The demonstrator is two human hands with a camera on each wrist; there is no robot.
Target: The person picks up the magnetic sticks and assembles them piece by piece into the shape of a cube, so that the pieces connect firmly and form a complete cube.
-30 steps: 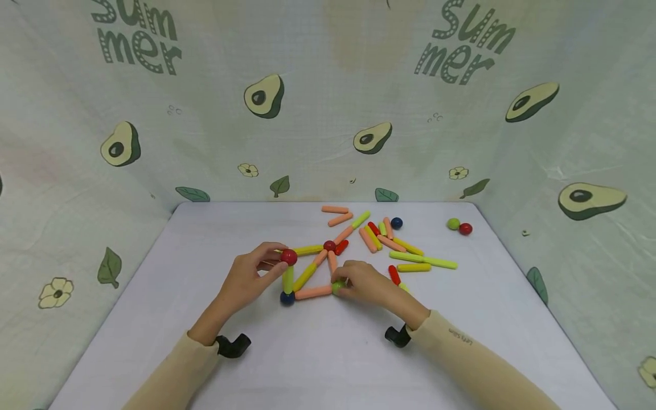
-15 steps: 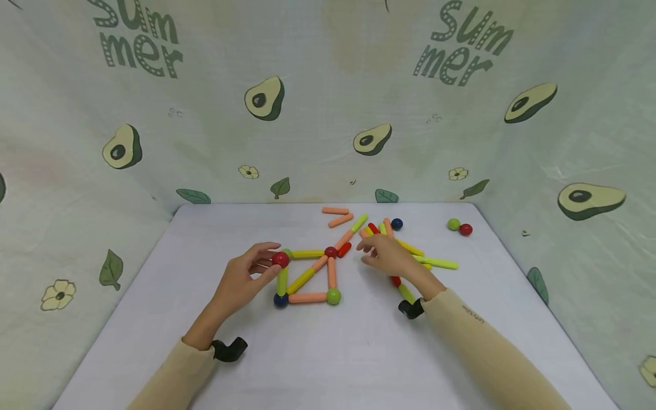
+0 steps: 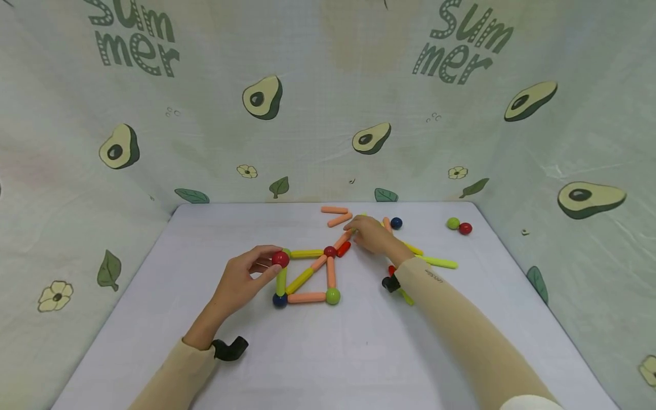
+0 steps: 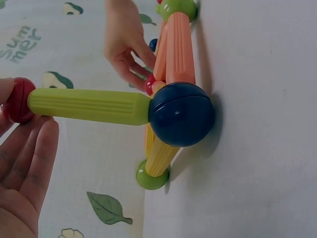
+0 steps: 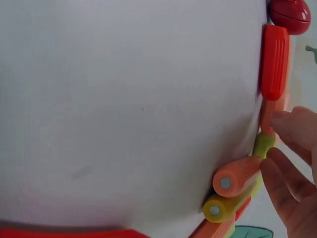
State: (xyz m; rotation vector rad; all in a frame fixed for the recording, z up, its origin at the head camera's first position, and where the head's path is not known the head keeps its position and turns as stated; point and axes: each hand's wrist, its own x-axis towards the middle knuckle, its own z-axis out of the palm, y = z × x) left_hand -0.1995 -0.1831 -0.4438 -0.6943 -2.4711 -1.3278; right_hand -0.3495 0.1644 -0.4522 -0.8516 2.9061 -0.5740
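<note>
My left hand (image 3: 251, 270) pinches a red ball (image 3: 280, 259) by thumb and fingertips. This ball tops a light green magnetic stick (image 4: 89, 105) rising from a dark blue ball (image 4: 182, 115). That joins a frame of yellow and salmon sticks, with a green ball (image 3: 333, 296) and another red ball (image 3: 330, 251) at its corners. Behind the frame my right hand (image 3: 376, 236) reaches over a salmon stick (image 3: 342, 239) and a light green stick (image 5: 264, 144) laid end to end. Its thumb and fingers stand apart around them; any contact is unclear.
Several loose sticks lie partly under the right hand and forearm, including a short red stick (image 3: 344, 249) and a long light green stick (image 3: 441, 262). Two salmon sticks (image 3: 335, 210) sit at the back. Loose balls are a blue one (image 3: 396, 223), a green one (image 3: 453, 223) and a red one (image 3: 465, 228).
My right hand has left the green corner ball and moved back to the loose sticks. The left hand, still holding the red ball, shifted slightly left with the frame, then stayed.
</note>
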